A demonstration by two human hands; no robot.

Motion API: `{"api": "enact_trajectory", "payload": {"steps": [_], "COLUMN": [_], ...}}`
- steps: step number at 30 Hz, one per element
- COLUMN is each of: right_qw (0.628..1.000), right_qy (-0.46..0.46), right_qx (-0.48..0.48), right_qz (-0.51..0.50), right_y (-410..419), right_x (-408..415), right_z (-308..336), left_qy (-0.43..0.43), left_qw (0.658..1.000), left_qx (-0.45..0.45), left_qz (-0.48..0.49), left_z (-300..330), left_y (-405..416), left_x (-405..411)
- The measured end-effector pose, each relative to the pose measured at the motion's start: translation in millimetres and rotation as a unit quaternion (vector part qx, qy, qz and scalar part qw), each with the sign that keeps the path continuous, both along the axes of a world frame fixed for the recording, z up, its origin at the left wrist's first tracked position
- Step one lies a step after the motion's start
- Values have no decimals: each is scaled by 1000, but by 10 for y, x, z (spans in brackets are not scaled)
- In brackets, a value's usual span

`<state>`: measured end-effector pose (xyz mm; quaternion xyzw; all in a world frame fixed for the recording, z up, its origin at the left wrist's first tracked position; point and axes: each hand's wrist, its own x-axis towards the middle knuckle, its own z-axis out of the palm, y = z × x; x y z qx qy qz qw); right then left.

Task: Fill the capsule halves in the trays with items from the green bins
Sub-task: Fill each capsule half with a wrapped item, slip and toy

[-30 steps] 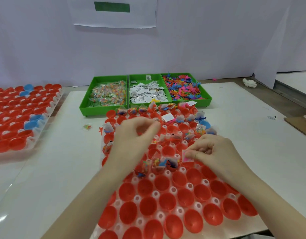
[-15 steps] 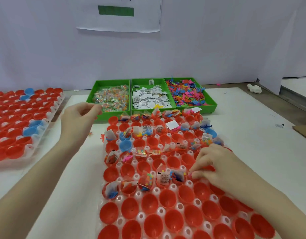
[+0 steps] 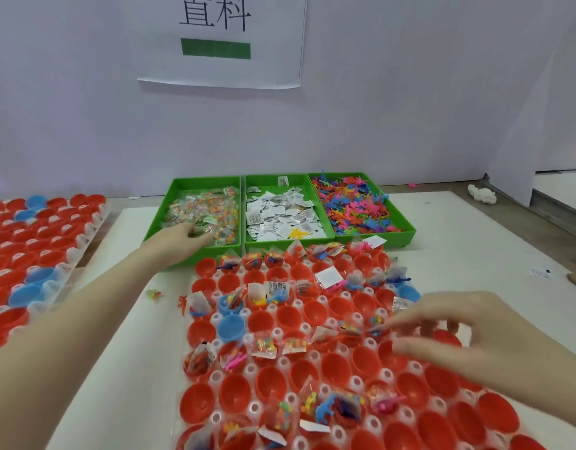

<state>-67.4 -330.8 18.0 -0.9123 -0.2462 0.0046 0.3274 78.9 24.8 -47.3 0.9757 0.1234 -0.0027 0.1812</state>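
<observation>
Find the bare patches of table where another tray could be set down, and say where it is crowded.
Bare table lies right of the capsule tray, before the right green bin. A narrower strip runs between that tray and the left tray, crossed by the left hand and its arm, with loose bits beside it. The three bins stand wall to wall, the front tray almost against them.

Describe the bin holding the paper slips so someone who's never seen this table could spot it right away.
Three green plastic bins sit in a row at the far edge of the white table, behind the tray of red capsule halves. The middle green bin is the one. Only it holds white printed paper slips, not colourful items.
</observation>
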Motion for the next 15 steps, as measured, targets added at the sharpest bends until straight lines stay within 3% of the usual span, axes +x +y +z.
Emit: {"api": "enact_trajectory", "payload": {"steps": [4, 9, 12, 15], "right_qw": [995, 961, 961, 967], "right_qy": [-7, -1, -33, -33], "right_qx": [89, 193, 128, 1], "right_qz": [-45, -197, -244, -252], "right_y": [-23, -66, -34, 9], "right_x": [415, 1239, 1653, 2001], "right_z": [35, -196, -368, -457], "left_qy": [-103, -227, -306, -352], "left_qw": [990, 965, 926, 868], "left_qx": [-84, -105, -172, -301], "left_qz": [38, 79, 136, 178], "left_z": [-39, -48, 10, 107], "left_y": [-23, -41, -47, -98], "left_x": [64, -33, -122, -262]}}
